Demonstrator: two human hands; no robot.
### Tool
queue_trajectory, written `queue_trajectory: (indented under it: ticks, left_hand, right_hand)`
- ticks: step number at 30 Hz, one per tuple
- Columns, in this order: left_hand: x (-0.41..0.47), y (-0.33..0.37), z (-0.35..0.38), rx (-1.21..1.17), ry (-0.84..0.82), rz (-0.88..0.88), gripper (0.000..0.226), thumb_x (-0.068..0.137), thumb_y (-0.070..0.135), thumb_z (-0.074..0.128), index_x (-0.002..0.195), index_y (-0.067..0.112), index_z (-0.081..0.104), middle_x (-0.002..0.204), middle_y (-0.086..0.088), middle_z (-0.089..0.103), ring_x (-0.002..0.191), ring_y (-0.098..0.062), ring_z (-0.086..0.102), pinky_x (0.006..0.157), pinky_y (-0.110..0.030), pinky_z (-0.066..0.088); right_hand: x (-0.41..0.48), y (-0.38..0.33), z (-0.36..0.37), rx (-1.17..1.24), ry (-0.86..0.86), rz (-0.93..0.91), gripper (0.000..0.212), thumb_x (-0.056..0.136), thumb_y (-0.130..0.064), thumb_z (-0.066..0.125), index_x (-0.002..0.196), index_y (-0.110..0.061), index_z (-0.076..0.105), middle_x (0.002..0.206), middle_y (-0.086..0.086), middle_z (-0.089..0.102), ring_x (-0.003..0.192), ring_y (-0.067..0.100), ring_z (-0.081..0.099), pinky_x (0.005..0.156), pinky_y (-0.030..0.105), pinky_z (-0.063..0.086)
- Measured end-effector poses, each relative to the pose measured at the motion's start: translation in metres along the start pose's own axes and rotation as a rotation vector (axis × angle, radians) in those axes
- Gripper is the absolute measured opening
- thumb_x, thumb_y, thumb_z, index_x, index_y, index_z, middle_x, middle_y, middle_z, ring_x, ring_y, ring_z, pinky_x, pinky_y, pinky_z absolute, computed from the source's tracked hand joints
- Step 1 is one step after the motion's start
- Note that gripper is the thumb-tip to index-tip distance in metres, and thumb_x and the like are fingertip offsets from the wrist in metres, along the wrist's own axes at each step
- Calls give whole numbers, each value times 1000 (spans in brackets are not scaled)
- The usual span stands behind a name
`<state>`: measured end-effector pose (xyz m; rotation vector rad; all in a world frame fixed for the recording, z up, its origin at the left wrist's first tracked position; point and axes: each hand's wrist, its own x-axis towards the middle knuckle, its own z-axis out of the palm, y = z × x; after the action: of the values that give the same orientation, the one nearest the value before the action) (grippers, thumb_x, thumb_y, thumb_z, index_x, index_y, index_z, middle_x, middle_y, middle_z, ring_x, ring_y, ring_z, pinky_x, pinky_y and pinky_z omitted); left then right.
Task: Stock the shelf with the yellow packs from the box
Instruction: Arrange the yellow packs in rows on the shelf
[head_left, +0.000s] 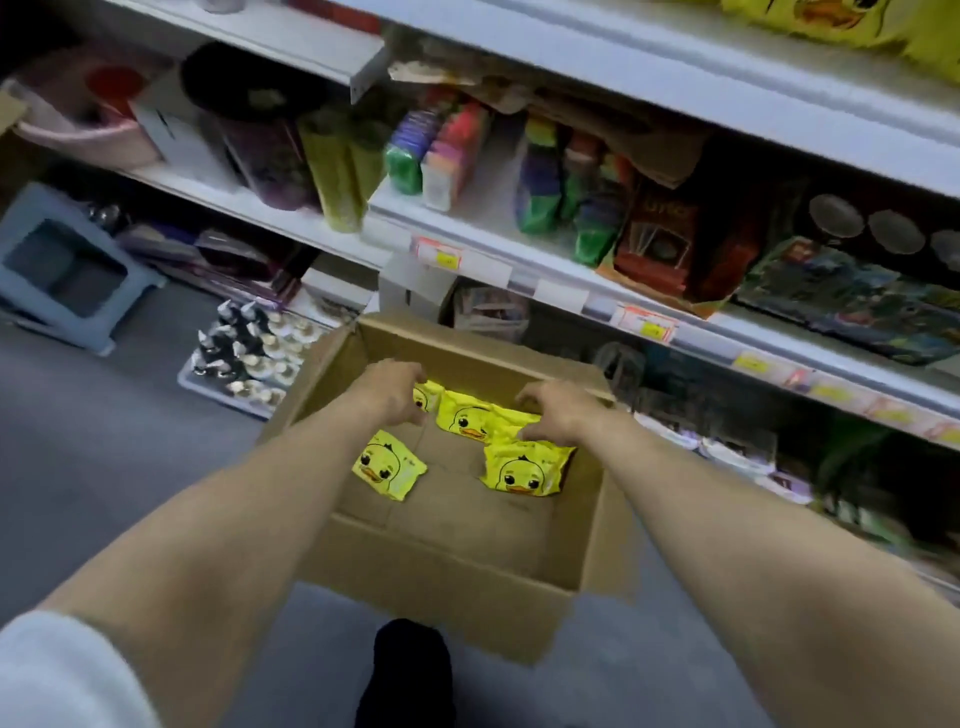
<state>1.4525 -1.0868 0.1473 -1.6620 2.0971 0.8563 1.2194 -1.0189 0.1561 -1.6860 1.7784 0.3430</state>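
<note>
Yellow pack (467, 422) just under right grip (558, 410)

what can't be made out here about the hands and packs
1. Head view: the left hand covers most of the far pack; its grip is hidden under its own fingers.
2. Grip of the right hand over the middle packs: unclear, blurred.
3. The top-shelf packs: cut by the top edge.
4. The price tags: too blurred to read.
</note>
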Motion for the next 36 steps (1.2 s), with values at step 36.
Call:
queue_trajectory:
  ticks: [36]
  left_hand:
    - [152,-154,201,352,-277,-8,92,59,57,85,138,31,45,140,-6,44,131,-27,34,103,-37,35]
  right_hand:
    - [131,46,252,237,-186,559,75,69,-41,87,132,-16,54,131,11,60,123,29,55,90,31,44]
